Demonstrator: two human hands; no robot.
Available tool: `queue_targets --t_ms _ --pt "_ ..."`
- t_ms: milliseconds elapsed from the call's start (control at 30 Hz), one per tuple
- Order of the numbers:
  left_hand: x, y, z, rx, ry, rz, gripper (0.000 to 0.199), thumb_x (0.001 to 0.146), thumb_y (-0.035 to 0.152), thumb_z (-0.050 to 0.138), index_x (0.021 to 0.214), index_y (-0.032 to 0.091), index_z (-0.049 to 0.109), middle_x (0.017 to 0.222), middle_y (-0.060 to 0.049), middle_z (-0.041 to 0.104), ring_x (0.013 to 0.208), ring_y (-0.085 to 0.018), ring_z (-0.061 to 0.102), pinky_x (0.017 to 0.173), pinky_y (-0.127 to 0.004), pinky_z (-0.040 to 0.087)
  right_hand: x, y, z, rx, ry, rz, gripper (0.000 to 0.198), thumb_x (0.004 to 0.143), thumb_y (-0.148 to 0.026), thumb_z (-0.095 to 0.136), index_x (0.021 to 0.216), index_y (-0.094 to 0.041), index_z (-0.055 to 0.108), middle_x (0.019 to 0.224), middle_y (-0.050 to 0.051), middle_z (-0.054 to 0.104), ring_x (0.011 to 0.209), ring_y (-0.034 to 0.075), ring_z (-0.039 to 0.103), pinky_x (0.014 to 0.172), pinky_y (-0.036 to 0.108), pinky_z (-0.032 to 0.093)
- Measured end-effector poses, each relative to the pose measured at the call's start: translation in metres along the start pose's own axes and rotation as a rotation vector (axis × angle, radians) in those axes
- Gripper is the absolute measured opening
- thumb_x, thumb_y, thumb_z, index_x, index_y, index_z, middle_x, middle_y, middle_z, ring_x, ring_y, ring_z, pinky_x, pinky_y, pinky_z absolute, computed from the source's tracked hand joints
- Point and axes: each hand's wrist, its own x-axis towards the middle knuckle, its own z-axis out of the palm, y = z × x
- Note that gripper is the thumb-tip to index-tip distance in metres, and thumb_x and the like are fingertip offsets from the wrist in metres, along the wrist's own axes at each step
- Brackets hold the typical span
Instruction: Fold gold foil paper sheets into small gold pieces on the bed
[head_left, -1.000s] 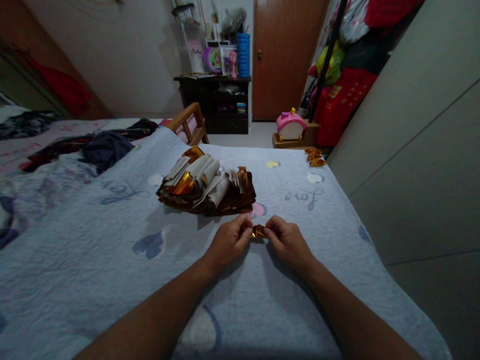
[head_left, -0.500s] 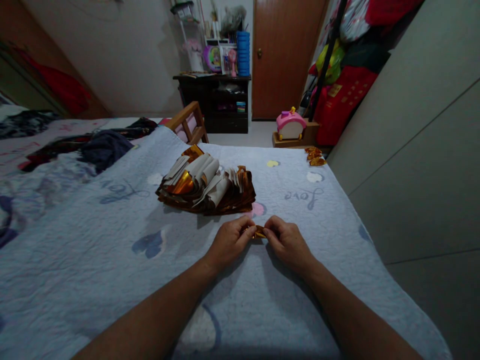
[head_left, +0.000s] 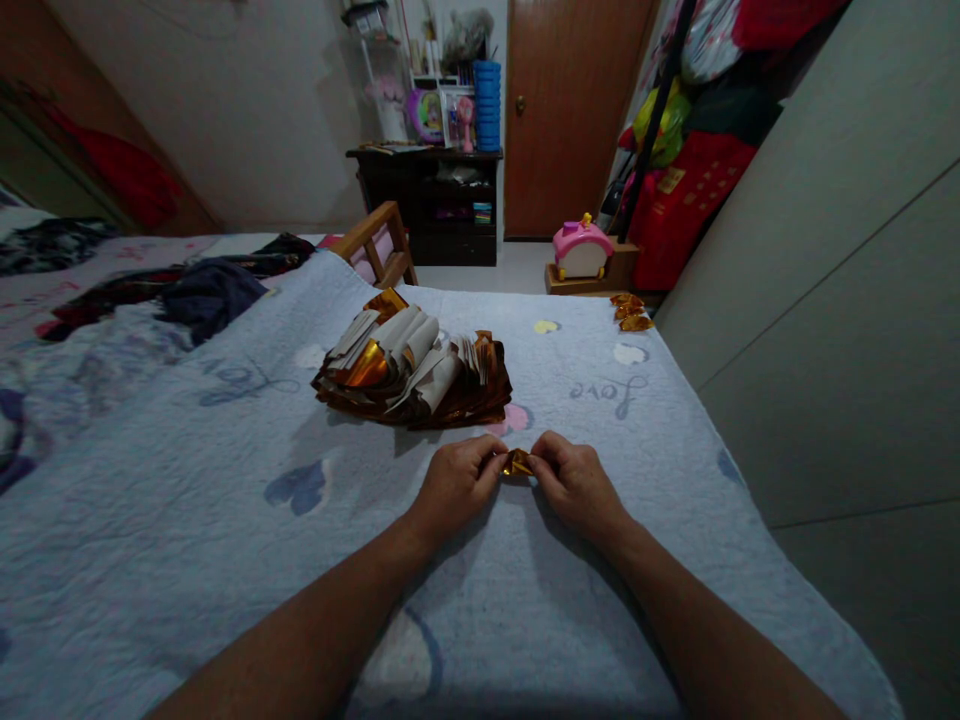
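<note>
A small piece of folded gold foil paper (head_left: pixel 517 463) is held between my two hands, low over the bed. My left hand (head_left: pixel 461 480) pinches its left end between thumb and fingers. At the right end, my right hand (head_left: pixel 576 482) grips it in the same way. Beyond my left hand lies a thick, loosely fanned stack of gold foil paper (head_left: pixel 420 370), with pale backs and shiny gold faces showing. Several folded gold pieces (head_left: pixel 631 312) rest at the bed's far right corner.
A light blue quilted cover (head_left: pixel 600 620) with hearts and lettering spreads under everything. Dark clothes (head_left: pixel 214 295) lie at the left. A wooden chair (head_left: pixel 379 245) and a pink toy (head_left: pixel 583 250) stand past the far edge. A pale cabinet (head_left: pixel 840 270) borders the right side.
My left fingers have shifted slightly on the gold paper, and more of its folded middle shows between my hands. The stack and the folded pieces have stayed put.
</note>
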Motion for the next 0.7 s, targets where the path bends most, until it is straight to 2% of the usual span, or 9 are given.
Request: queue_targets --t_ms 433,700 --pt "-0.0001 0.0029 0.0016 0.025 0.007 -0.049 0.015 0.090 0.018 0.056 0.085 0.017 0.070 0.074 -0.002 0.072 0.066 -0.016 0.065 0.064 -0.025 0.041 -0.0005 0.0007 0.0012 -0.038 0.022 0.019 0.014 0.090 -0.019 0.051 0.077 -0.022 0.057 0.067 0.001 0.063 0.061 0.016 0.058 0.062 0.027 0.038" --pt "-0.0008 0.0015 0.0035 -0.001 0.016 -0.047 0.015 0.088 0.016 0.056 0.085 0.017 0.071 0.074 -0.002 0.072 0.066 -0.015 0.065 0.064 -0.024 0.041 -0.0021 -0.0010 0.0035 -0.053 0.027 -0.017 0.015 0.090 -0.017 0.049 0.077 -0.021 0.057 0.066 0.001 0.063 0.061 0.015 0.058 0.061 0.026 0.037"
